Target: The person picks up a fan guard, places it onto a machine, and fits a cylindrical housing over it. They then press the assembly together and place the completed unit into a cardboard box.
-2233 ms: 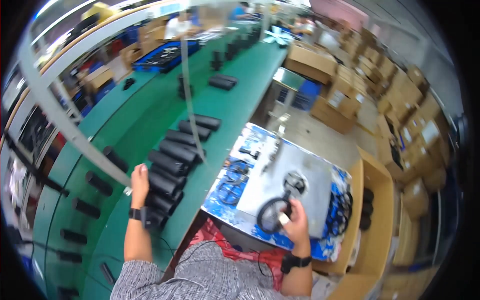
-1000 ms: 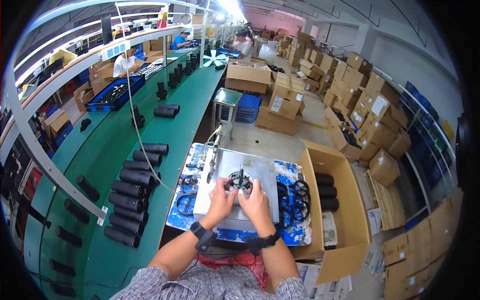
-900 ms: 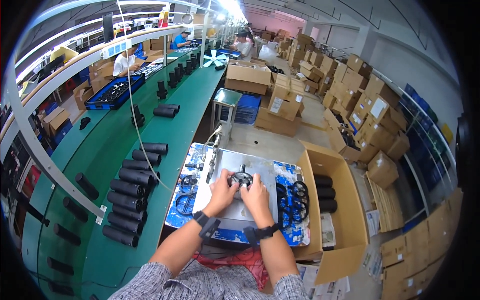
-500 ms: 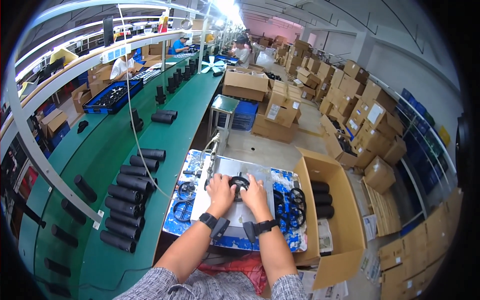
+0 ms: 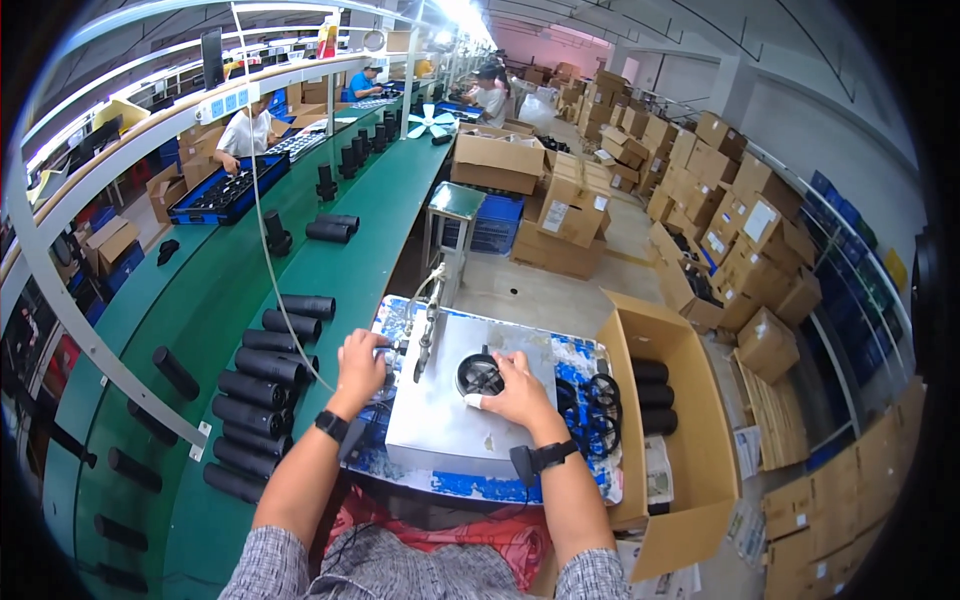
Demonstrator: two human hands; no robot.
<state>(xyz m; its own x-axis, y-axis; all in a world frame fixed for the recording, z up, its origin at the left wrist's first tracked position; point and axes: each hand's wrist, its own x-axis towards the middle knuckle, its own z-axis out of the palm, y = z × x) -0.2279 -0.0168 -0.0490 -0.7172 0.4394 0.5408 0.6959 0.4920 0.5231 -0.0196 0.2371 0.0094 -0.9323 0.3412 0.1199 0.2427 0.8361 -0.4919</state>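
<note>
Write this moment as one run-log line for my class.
Left hand: at small black part | Right hand: gripping black wheel over metal box | Nearby black tubes: lying on green bench

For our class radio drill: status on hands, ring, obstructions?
Right hand holds black spoked ring over metal box. Left hand at small black part, grip unclear. Metal clamp stands between hands; ring unobstructed.

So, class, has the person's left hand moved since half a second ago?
Yes. Against the grey metal box, the left hand has moved left, from the black spoked ring to beyond the box's left edge.
</note>
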